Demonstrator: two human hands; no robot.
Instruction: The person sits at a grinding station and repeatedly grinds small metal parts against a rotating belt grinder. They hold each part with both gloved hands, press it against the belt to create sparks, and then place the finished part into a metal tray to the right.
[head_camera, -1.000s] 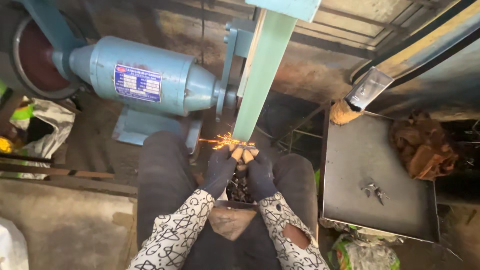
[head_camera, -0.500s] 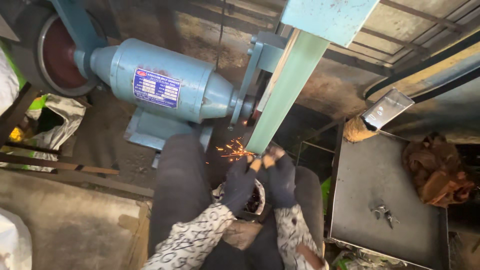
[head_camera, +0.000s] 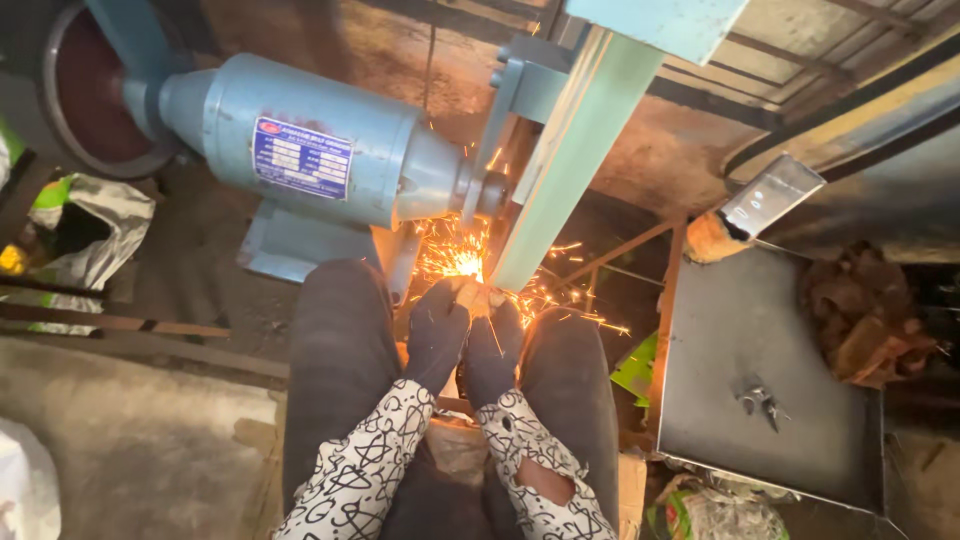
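A person seated at a pale green sanding belt (head_camera: 560, 170), which slants up from a blue-grey electric grinder motor (head_camera: 320, 150), presses a small pale workpiece (head_camera: 478, 296) against the belt's lower end. The left hand (head_camera: 438, 335) and right hand (head_camera: 494, 345), both in dark gloves, sit side by side just below the belt, fingers pinched tight around the workpiece, which is mostly hidden between them. Orange sparks (head_camera: 470, 262) spray from the contact point, out over the person's dark trousers (head_camera: 340, 370). To the right of the belt stands a grey metal tray table (head_camera: 740, 330) holding a few small metal pieces (head_camera: 760, 400) and brownish rusty lumps (head_camera: 865, 320). Risks, as a judgement: the fingertips are very close to the belt, so a slip could drag a glove in; sparks could scorch the patterned sleeves (head_camera: 370, 450).
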